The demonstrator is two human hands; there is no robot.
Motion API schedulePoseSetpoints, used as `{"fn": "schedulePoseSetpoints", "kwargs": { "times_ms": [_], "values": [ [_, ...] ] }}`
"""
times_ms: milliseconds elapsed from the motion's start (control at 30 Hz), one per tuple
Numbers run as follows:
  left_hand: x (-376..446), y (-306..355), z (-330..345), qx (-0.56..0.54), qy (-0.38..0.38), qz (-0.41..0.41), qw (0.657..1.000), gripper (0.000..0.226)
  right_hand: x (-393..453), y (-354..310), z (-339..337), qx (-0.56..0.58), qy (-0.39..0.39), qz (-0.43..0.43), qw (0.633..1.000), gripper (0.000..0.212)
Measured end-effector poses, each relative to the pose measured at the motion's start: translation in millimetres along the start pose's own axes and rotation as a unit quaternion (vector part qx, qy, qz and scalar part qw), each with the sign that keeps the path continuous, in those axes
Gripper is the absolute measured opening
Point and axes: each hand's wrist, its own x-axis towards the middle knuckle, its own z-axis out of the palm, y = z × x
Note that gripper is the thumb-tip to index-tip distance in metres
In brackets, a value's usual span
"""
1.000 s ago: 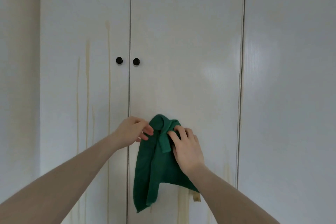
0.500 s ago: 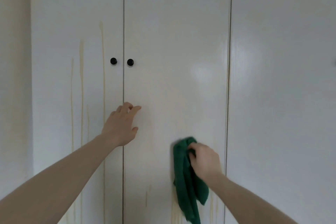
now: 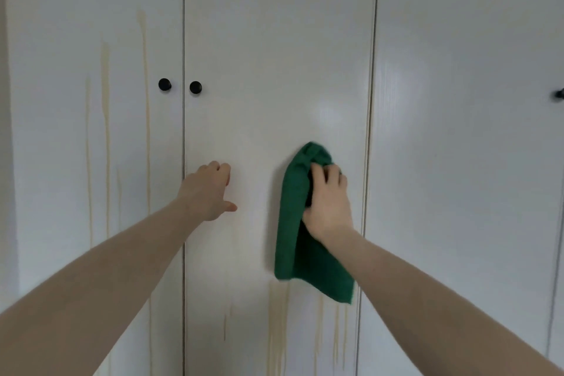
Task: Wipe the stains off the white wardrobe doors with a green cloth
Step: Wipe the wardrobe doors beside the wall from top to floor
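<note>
White wardrobe doors fill the view. My right hand (image 3: 328, 201) grips a bunched green cloth (image 3: 294, 223) and holds it against the middle door (image 3: 274, 55), near that door's right edge; the cloth's loose end hangs below the hand. My left hand (image 3: 209, 189) rests on the same door just right of the seam, fingers loosely bent, holding nothing. Yellowish drip stains (image 3: 105, 119) run down the left door (image 3: 76, 9). Fainter streaks (image 3: 277, 320) show low on the middle door beneath the cloth.
Two black round knobs (image 3: 164, 84) (image 3: 195, 87) sit either side of the left seam. A third knob (image 3: 559, 94) shows at the right edge on the right door (image 3: 457, 101). A plain wall strip borders the far left.
My right hand has carried the cloth from lower on the middle door upward along its right side. The left hand let go of the cloth a second ago and now rests on the door.
</note>
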Motion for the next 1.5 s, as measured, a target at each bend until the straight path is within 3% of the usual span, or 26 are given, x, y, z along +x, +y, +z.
{"fn": "schedulePoseSetpoints", "kwargs": {
  "times_ms": [167,300,500,600,767,933,1100,1333,1500],
  "values": [
    [-1,5,6,-0.021,0.015,-0.024,0.999,0.063,-79,14,68,-0.057,-0.02,-0.084,0.995,0.073],
    [1,11,9,-0.01,0.004,-0.042,0.999,0.07,-154,40,115,-0.074,-0.108,-0.134,0.982,0.077],
    [6,13,5,0.021,-0.029,-0.064,0.997,0.075,-196,63,133,-0.062,-0.159,-0.165,0.971,0.066],
    [6,19,2,0.03,-0.037,-0.071,0.996,0.078,-173,68,108,-0.027,-0.122,-0.146,0.981,0.061],
    [4,21,1,0.026,-0.037,-0.078,0.996,0.078,-95,86,21,-0.005,-0.023,-0.109,0.994,0.036],
    [4,25,0,0.025,-0.027,-0.081,0.996,0.078,-22,92,-39,0.017,0.06,-0.066,0.996,0.04],
    [6,24,1,0.02,-0.027,-0.077,0.996,0.079,-24,98,-26,0.01,0.07,-0.072,0.995,0.045],
    [7,23,3,0.022,-0.029,-0.067,0.997,0.078,-116,131,39,-0.005,0.025,-0.059,0.998,0.052],
    [7,23,6,0.031,-0.031,-0.072,0.996,0.081,-205,159,87,-0.036,-0.1,-0.039,0.994,0.07]
  ]
}}
